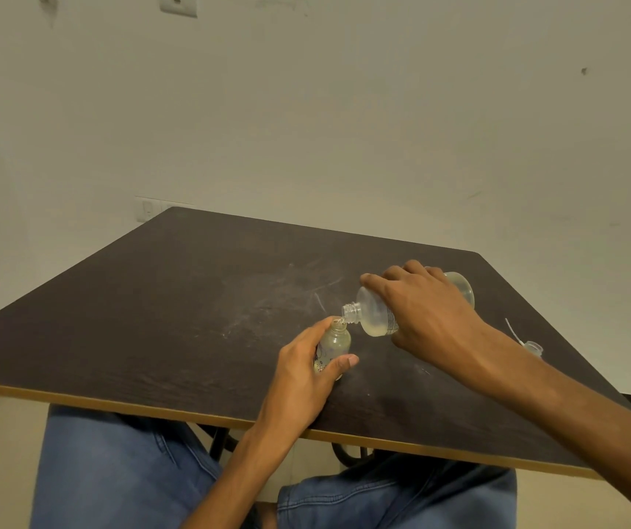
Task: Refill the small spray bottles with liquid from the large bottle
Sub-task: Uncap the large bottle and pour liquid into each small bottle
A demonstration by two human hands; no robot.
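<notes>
My right hand (426, 311) grips the large clear bottle (375, 316), uncapped and tipped on its side, its open neck pointing left and down. A little pale liquid lies in its lower side. The neck's lip sits just above the mouth of a small clear bottle (334, 343) with a printed label, which stands tilted on the dark table (153, 318). My left hand (300, 370) is wrapped around that small bottle, thumb across its front. The small bottle has no spray top on it.
A clear spray top with its thin dip tube (527, 343) lies on the table to the right, close to the right edge. The table's near edge runs just above my blue-jeaned knees. A plain wall stands behind the table.
</notes>
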